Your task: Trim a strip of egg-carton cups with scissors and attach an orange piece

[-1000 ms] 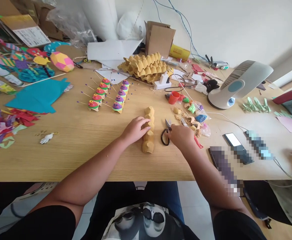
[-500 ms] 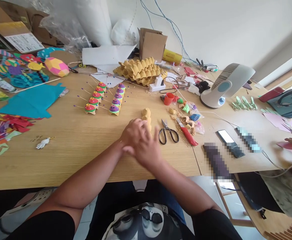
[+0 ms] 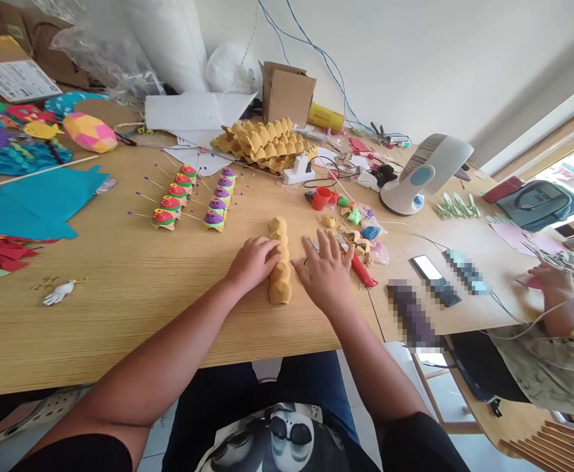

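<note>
A tan strip of egg-carton cups (image 3: 279,262) lies lengthwise on the wooden table (image 3: 134,295) in front of me. My left hand (image 3: 252,262) rests against the strip's left side with its fingers curled over the cups. To the right of the strip, my right hand (image 3: 324,272) lies on the table with fingers spread, covering the scissors. A red-handled knife (image 3: 363,271) lies just right of that hand among carton crumbs.
Two rows of painted carton cups with pins (image 3: 191,196) stand further back. A stack of egg cartons (image 3: 262,139), a red cup (image 3: 321,197), a white fan (image 3: 422,174) and a phone (image 3: 435,280) are around. Coloured paper (image 3: 26,203) lies left. Another person's hand (image 3: 547,282) works at right.
My right hand let go of the scissors, crossed over my left hand at the carton strip, then came back to the table right of the strip. The view shifted right.
</note>
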The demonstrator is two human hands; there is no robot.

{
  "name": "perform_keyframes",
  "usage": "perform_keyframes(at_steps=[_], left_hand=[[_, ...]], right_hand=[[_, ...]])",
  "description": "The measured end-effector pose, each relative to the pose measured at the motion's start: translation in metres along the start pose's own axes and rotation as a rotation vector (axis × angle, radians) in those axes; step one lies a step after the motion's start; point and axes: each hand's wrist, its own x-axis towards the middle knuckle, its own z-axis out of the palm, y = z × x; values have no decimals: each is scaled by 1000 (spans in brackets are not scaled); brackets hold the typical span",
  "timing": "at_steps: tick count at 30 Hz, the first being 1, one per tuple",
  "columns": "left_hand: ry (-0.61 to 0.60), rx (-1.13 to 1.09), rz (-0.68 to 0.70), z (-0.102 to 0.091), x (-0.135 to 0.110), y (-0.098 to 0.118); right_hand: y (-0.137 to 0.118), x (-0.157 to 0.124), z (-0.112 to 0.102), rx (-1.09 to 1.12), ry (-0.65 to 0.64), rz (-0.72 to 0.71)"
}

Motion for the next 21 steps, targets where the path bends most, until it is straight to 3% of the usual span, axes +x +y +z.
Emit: perform_keyframes(at_steps=[4, 8, 13, 18, 21], left_hand=[[5, 19, 7, -2, 0, 1], [10, 49, 23, -1, -1, 0], [25, 65, 22, 1, -2, -2], [19, 57, 20, 2, -2, -5], [14, 48, 23, 1, -2, -6]], right_hand=[[51, -3, -15, 21, 27, 50], [83, -19, -5, 49, -15, 169], [68, -20, 8, -6, -82, 147], [45, 8, 4, -135, -350, 160], [48, 18, 4, -113, -384, 140]])
